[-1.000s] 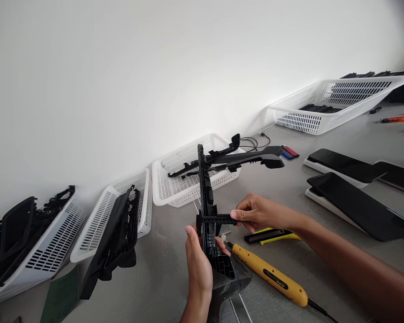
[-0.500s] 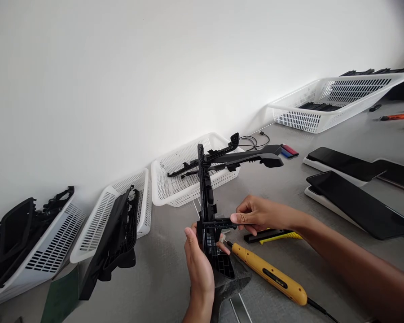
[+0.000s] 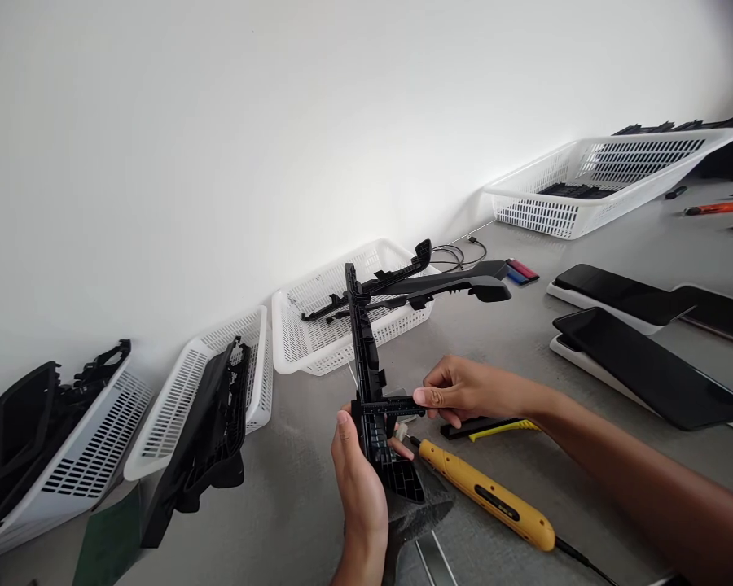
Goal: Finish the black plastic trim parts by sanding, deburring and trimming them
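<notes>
Long black strip [image 3: 362, 342] held up above the table [image 3: 293, 505], before the near rim of the white basket [image 3: 318, 365] set by the table's back edge; its lower part clasped in the left hand [image 3: 363, 496]. Black caliper [image 3: 391, 405], laid across the strip, pinched by the right hand [image 3: 458, 392]. Main risk judged to be slippage: if the strip is twisted by a slack left grip, the caliper would be skewed and any reading spoiled; by too hard a squeeze the plastic might be flexed. Contact between the strip's top and the black trim parts [image 3: 440, 282] across the basket cannot be told; these could be knocked off by a swing. Yellow corded tool [image 3: 489, 494] pointed towards the left fingers; heat cannot be seen, but a burn is conceivable if the fingers are lowered.
</notes>
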`<control>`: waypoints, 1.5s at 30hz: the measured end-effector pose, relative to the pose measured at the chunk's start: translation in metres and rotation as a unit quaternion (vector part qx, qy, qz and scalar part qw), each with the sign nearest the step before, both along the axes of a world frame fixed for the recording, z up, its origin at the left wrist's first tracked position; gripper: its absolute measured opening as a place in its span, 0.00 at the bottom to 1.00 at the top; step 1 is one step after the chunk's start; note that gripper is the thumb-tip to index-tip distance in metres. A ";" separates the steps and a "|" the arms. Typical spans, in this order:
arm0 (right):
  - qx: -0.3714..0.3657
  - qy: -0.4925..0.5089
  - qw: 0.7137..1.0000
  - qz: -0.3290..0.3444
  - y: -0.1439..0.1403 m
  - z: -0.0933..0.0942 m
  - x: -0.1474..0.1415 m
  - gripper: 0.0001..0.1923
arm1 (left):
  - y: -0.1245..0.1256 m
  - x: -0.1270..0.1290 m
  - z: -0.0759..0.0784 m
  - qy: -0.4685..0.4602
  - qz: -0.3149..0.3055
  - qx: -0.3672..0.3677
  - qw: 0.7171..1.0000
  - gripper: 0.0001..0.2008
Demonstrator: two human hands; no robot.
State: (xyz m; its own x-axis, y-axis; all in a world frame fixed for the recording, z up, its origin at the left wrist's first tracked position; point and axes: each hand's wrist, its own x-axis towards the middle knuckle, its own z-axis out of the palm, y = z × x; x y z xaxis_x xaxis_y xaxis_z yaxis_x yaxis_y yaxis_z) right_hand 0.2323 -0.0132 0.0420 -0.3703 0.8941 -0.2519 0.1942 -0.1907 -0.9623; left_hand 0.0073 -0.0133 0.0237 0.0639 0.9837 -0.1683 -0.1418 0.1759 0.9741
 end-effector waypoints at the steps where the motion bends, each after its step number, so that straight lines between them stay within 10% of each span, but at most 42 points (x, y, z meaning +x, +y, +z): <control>1: 0.002 -0.004 1.000 -0.002 0.000 -0.001 -0.001 0.35 | 0.000 0.000 0.000 0.001 0.001 -0.003 1.000 0.34; 45: 0.063 0.000 0.998 -0.026 -0.002 0.000 -0.002 0.33 | 0.000 -0.002 0.005 0.026 0.029 0.029 0.999 0.37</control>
